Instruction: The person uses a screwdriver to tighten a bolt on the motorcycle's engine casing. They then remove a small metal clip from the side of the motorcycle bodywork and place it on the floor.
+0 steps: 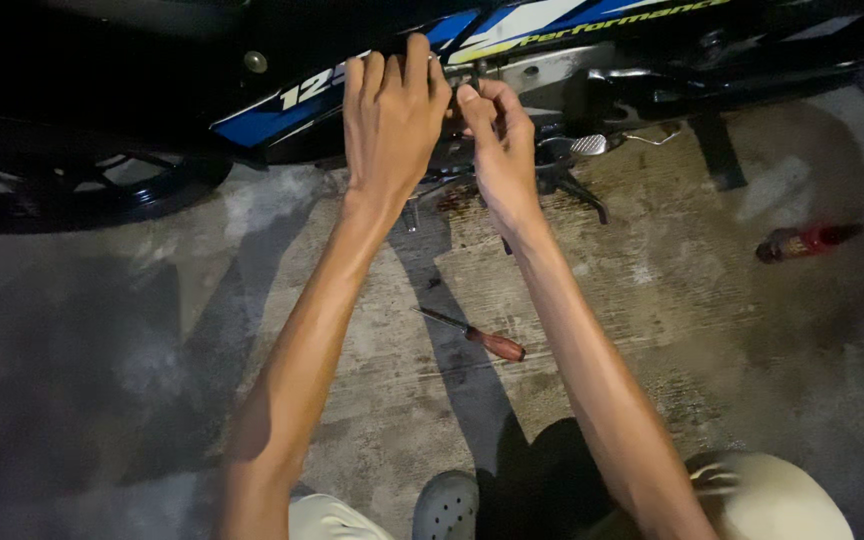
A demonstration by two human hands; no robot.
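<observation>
- A motorcycle [282, 110] fills the top of the view, its long axis running left to right across the frame. Its blue, white and black side panel slants gently upward toward the right.
- The concrete floor [102, 380] below it is grey, stained and shadowed, and takes up most of the picture.
- The black wheel [82, 190] sits at the far left, only partly in view.
- Your left hand [392, 115] reaches up to the lower edge of the panel, back of the hand toward you. The fingers are close together and curled over that edge, touching it; whether they grip anything beyond it is hidden.
- Your right hand [497, 140] is just beside the left, nearly touching it. Its fingers are bent and pinched together at a small dark part under the panel; what they hold is too dark to tell.
- A metal foot peg [587, 146] juts out just to the right of your right hand.
- Your knee [782, 495] in pale trousers and a light clog [447, 508] show at the bottom edge.
- A red bottle [807, 241] lies on its side at the right, well apart from your hands, its length pointing left to right.
- A screwdriver [472, 334] with a red-brown handle lies on the floor between your forearms, tip pointing up-left, handle down-right.
</observation>
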